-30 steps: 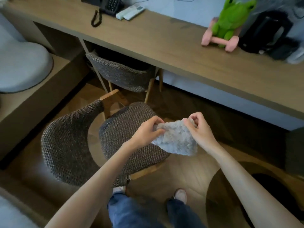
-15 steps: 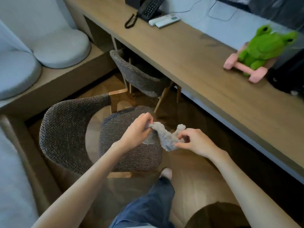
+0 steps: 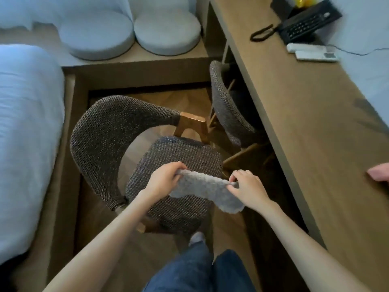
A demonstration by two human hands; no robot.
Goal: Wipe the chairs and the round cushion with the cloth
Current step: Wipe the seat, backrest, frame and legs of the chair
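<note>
We hold the cloth (image 3: 206,188) stretched between our hands at centre frame. The left hand (image 3: 166,178) pinches one end and the right hand (image 3: 246,186) the other, probably to spread it flat for wiping the chair (image 3: 179,157) just beneath. A second chair (image 3: 227,106) is tucked under the desk (image 3: 305,123) at right. The round cushions (image 3: 166,32) rest on the ledge (image 3: 136,60) at top, and the bed (image 3: 27,123) is at left.
</note>
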